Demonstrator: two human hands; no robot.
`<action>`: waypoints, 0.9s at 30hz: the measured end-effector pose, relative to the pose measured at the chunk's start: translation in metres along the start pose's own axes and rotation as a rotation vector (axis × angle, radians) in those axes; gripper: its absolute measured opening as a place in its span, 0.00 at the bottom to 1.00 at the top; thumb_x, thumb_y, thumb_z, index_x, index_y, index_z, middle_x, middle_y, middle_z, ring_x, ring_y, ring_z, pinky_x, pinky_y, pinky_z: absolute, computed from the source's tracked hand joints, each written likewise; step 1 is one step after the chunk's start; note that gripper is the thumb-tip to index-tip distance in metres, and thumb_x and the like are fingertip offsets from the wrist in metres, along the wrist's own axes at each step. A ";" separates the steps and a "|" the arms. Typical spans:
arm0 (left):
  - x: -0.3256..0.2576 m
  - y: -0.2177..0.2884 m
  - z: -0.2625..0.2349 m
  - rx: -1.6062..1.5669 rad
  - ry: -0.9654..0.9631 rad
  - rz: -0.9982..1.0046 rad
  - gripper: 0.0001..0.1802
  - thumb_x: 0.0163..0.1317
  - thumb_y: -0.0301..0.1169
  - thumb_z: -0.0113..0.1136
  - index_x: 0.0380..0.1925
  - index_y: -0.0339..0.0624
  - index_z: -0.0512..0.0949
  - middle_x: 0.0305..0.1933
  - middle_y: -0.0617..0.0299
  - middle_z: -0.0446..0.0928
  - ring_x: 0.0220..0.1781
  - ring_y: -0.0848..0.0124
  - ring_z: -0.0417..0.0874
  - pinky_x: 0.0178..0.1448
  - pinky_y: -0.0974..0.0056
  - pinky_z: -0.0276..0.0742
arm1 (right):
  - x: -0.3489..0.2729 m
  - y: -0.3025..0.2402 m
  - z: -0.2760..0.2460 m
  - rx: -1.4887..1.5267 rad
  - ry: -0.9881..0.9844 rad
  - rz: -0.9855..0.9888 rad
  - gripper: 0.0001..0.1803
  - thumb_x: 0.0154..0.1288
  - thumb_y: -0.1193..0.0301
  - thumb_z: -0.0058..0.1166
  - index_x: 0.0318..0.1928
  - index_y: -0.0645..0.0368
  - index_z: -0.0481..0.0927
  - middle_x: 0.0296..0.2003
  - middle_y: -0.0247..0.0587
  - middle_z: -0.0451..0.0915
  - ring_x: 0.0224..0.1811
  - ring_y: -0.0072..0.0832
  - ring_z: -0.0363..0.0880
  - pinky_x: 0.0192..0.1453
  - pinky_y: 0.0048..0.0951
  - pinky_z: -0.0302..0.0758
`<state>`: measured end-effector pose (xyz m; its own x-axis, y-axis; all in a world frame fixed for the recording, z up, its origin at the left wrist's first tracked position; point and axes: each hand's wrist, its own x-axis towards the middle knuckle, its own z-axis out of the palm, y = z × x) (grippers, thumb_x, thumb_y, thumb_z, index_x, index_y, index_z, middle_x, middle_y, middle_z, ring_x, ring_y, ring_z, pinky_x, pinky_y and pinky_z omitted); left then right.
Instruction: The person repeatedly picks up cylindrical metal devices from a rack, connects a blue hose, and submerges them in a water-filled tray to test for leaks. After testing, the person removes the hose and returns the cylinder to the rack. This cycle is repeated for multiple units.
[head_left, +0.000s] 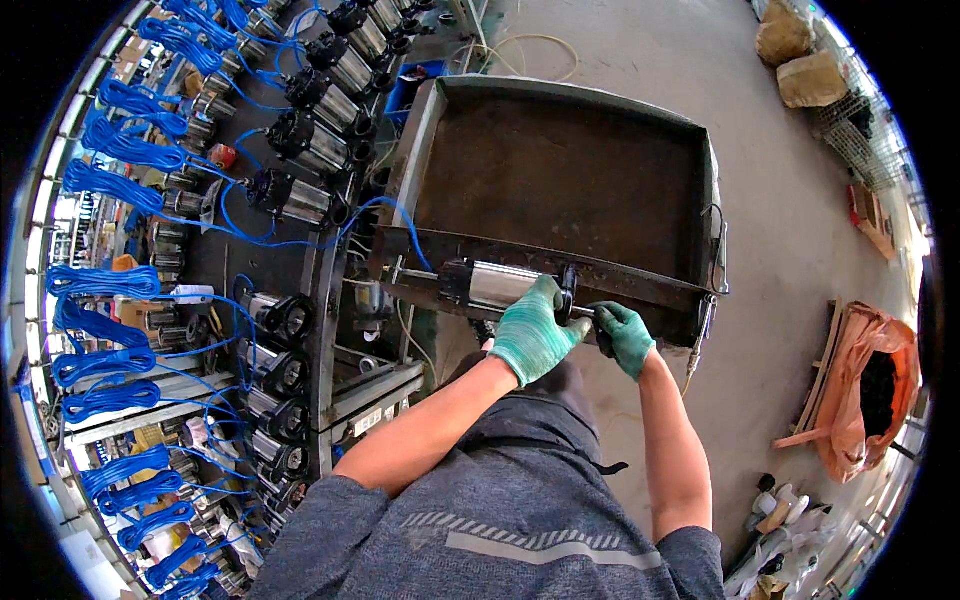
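A submersible pump point(498, 285) with a bright steel body and black ends lies sideways across the near ledge of a metal trough point(470, 236). My left hand point(538, 332), in a green glove, is closed round the right part of the steel body, beside the black flange point(569, 292). A short metal rod reaches from the flange toward my right hand point(626, 338), also gloved in green with dark, soiled fingertips. Its fingers are curled at the rod's end; what they hold is mostly hidden. A blue cable point(408, 222) runs down to the pump's left end.
Along the left, a dark bench point(230, 150) carries rows of similar pumps point(312, 203) and coiled blue cables point(120, 192). To the right on the floor sit an orange sack point(846, 440) with dark contents and a wire basket point(860, 135). A pale hose point(550, 42) lies behind the trough.
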<state>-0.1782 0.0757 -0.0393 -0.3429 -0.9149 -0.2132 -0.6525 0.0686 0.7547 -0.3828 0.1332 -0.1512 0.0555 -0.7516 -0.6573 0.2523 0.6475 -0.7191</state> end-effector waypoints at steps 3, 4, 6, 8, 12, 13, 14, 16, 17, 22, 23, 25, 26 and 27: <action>0.002 -0.009 -0.001 -0.086 -0.022 0.004 0.25 0.55 0.40 0.78 0.40 0.39 0.72 0.31 0.50 0.80 0.33 0.52 0.83 0.42 0.53 0.80 | 0.002 -0.002 -0.002 -0.045 -0.024 0.003 0.14 0.80 0.64 0.52 0.57 0.58 0.82 0.27 0.28 0.76 0.23 0.17 0.70 0.24 0.22 0.65; 0.001 -0.012 -0.001 -0.083 -0.021 0.033 0.22 0.58 0.37 0.77 0.39 0.39 0.72 0.31 0.51 0.79 0.32 0.55 0.82 0.41 0.54 0.79 | 0.001 -0.003 -0.002 -0.030 -0.020 0.007 0.15 0.80 0.64 0.52 0.57 0.58 0.82 0.27 0.28 0.76 0.23 0.17 0.70 0.24 0.23 0.65; 0.003 -0.026 -0.001 -0.153 -0.062 0.048 0.21 0.59 0.36 0.75 0.40 0.38 0.73 0.32 0.51 0.80 0.33 0.55 0.83 0.42 0.54 0.81 | -0.003 -0.010 0.004 0.001 -0.016 0.009 0.15 0.80 0.63 0.53 0.57 0.58 0.82 0.28 0.29 0.76 0.23 0.17 0.69 0.24 0.23 0.65; 0.002 -0.038 -0.008 -0.152 -0.064 0.088 0.20 0.60 0.36 0.74 0.43 0.38 0.74 0.34 0.50 0.82 0.35 0.54 0.85 0.45 0.54 0.82 | 0.000 -0.003 0.001 -0.040 -0.003 -0.003 0.15 0.80 0.63 0.53 0.57 0.58 0.82 0.29 0.29 0.77 0.25 0.17 0.72 0.26 0.23 0.68; -0.001 -0.097 -0.065 0.152 0.069 0.233 0.23 0.57 0.35 0.72 0.52 0.39 0.79 0.49 0.45 0.82 0.54 0.49 0.83 0.60 0.51 0.79 | -0.010 -0.003 0.015 -0.269 0.210 -0.125 0.16 0.79 0.63 0.53 0.57 0.59 0.81 0.38 0.36 0.80 0.37 0.27 0.80 0.37 0.30 0.78; 0.000 -0.095 -0.094 0.326 0.064 0.175 0.24 0.55 0.34 0.72 0.51 0.39 0.80 0.53 0.45 0.81 0.58 0.48 0.81 0.64 0.50 0.77 | -0.007 0.001 0.015 -0.460 0.303 -0.284 0.16 0.78 0.63 0.53 0.57 0.59 0.81 0.41 0.39 0.80 0.41 0.32 0.80 0.42 0.33 0.78; 0.001 -0.121 -0.111 0.461 0.148 0.177 0.24 0.54 0.34 0.72 0.51 0.40 0.80 0.56 0.45 0.79 0.60 0.46 0.79 0.66 0.48 0.75 | -0.004 0.003 0.013 -0.657 0.402 -0.453 0.16 0.78 0.64 0.53 0.57 0.59 0.81 0.44 0.42 0.80 0.45 0.36 0.81 0.47 0.35 0.79; 0.004 -0.163 -0.148 0.683 0.199 0.132 0.27 0.54 0.34 0.72 0.55 0.41 0.79 0.62 0.47 0.76 0.65 0.46 0.76 0.68 0.46 0.73 | -0.010 -0.020 0.035 -0.747 0.499 -0.632 0.15 0.76 0.67 0.55 0.55 0.63 0.80 0.51 0.51 0.76 0.49 0.47 0.79 0.57 0.40 0.77; 0.008 -0.185 -0.163 0.726 0.165 0.135 0.31 0.53 0.34 0.72 0.59 0.42 0.77 0.64 0.47 0.75 0.66 0.46 0.75 0.69 0.45 0.72 | -0.014 -0.039 0.055 -0.774 0.483 -0.642 0.15 0.74 0.66 0.56 0.55 0.62 0.80 0.51 0.52 0.77 0.51 0.48 0.79 0.58 0.41 0.77; 0.034 -0.261 -0.180 0.764 -0.184 0.454 0.26 0.62 0.27 0.60 0.63 0.42 0.78 0.73 0.50 0.72 0.67 0.51 0.78 0.69 0.53 0.76 | 0.009 -0.074 0.136 -1.167 0.440 -0.631 0.15 0.60 0.67 0.58 0.46 0.59 0.84 0.50 0.55 0.81 0.55 0.55 0.77 0.63 0.50 0.74; 0.039 -0.250 -0.183 0.849 -0.241 0.410 0.25 0.64 0.26 0.57 0.62 0.41 0.79 0.71 0.50 0.75 0.65 0.52 0.79 0.68 0.54 0.77 | 0.014 -0.067 0.139 -1.267 0.559 -0.654 0.15 0.56 0.70 0.59 0.44 0.60 0.85 0.48 0.55 0.82 0.54 0.55 0.77 0.63 0.49 0.74; 0.040 -0.286 -0.180 0.786 -0.089 0.611 0.20 0.67 0.28 0.52 0.58 0.41 0.81 0.66 0.49 0.78 0.62 0.54 0.83 0.65 0.56 0.80 | 0.019 -0.062 0.144 -1.209 0.604 -0.671 0.15 0.53 0.70 0.60 0.43 0.60 0.85 0.49 0.54 0.82 0.54 0.54 0.77 0.63 0.48 0.75; 0.038 -0.279 -0.185 0.736 -0.093 0.630 0.20 0.68 0.29 0.52 0.58 0.40 0.81 0.66 0.49 0.79 0.62 0.53 0.82 0.65 0.56 0.80 | 0.018 -0.060 0.143 -1.221 0.613 -0.646 0.14 0.54 0.70 0.62 0.43 0.59 0.86 0.47 0.53 0.82 0.54 0.54 0.77 0.62 0.49 0.75; 0.039 -0.289 -0.188 0.728 -0.069 0.710 0.20 0.67 0.30 0.55 0.57 0.40 0.82 0.65 0.49 0.80 0.62 0.54 0.82 0.65 0.56 0.80 | 0.019 -0.061 0.145 -1.231 0.617 -0.624 0.13 0.54 0.71 0.63 0.42 0.58 0.86 0.46 0.52 0.83 0.54 0.54 0.77 0.61 0.49 0.75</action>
<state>0.1240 -0.0548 -0.1489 -0.8339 -0.5455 0.0838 -0.5283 0.8329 0.1647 -0.2573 0.0616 -0.0874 -0.2327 -0.9712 0.0519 -0.8787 0.1870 -0.4393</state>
